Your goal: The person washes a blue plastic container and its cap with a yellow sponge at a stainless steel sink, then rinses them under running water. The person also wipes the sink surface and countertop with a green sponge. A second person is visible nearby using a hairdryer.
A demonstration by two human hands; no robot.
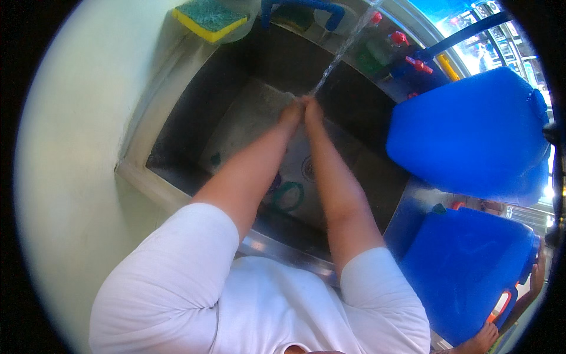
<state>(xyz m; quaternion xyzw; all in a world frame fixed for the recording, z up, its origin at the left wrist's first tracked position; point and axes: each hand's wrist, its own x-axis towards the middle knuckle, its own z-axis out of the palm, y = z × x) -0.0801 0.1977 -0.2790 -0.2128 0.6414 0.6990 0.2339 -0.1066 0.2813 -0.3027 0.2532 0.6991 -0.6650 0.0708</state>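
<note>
Both my arms reach forward over a deep, dark metal sink (194,127). My left hand (290,113) and my right hand (313,110) meet under a stream of running water (341,56) that falls from the upper right. They touch or nearly touch each other. Their fingers are small, wet and blurred, so how they are bent does not show, and nothing held can be made out. Below them on the sink floor are a round drain (308,169) and a green ring-shaped thing (288,196), with something purple beside it, partly behind my left forearm.
A green and yellow sponge (211,20) lies at the sink's far left corner. Blue pipe (303,5) and red-handled taps (398,39) line the back. Two large blue jerrycans (466,127) stand at the right; another person's hands (486,336) hold the nearer one. A pale wall (76,141) rises at left.
</note>
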